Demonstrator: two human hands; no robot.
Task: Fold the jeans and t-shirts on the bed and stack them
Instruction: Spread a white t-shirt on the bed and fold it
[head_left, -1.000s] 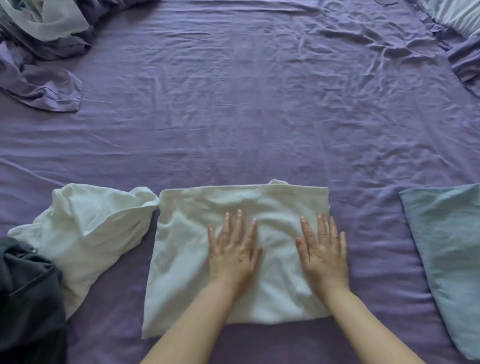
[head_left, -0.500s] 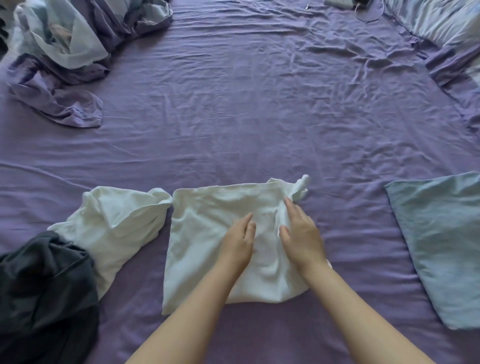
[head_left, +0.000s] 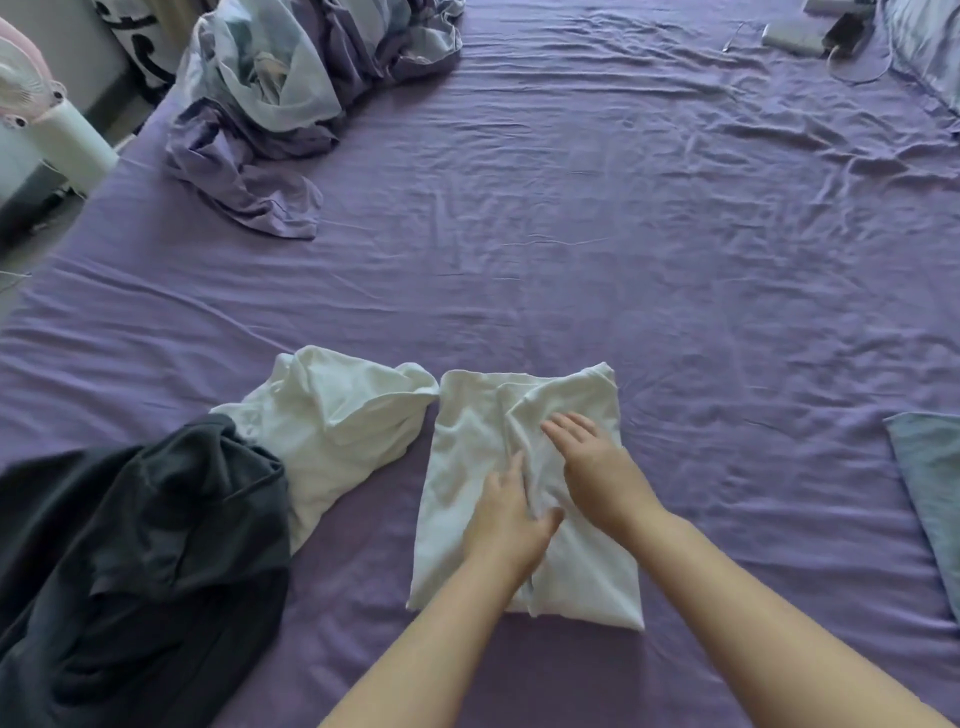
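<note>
A white t-shirt (head_left: 457, 467) lies half-folded on the purple bed sheet (head_left: 571, 234) in front of me, its right side turned over onto the left. My right hand (head_left: 592, 457) lies flat on that turned-over flap with fingers straight. My left hand (head_left: 511, 514) rests on the shirt's middle, its fingertips partly hidden under the flap's edge. A second white t-shirt (head_left: 337, 431) sits crumpled just to the left. A dark grey garment (head_left: 140, 571) is heaped at the near left, overlapping it. A light blue folded garment (head_left: 930, 467) lies at the right edge.
A bundled purple and pale duvet (head_left: 291, 93) fills the far left corner of the bed. A power bank with a cable (head_left: 795, 34) and a pillow (head_left: 930, 41) lie at the far right. A white fan (head_left: 31, 88) stands beside the bed on the left.
Both hands were pressing flat on the wide folded shirt. My right hand then carried the shirt's right side over to the left, making it narrower. The view has tilted up.
</note>
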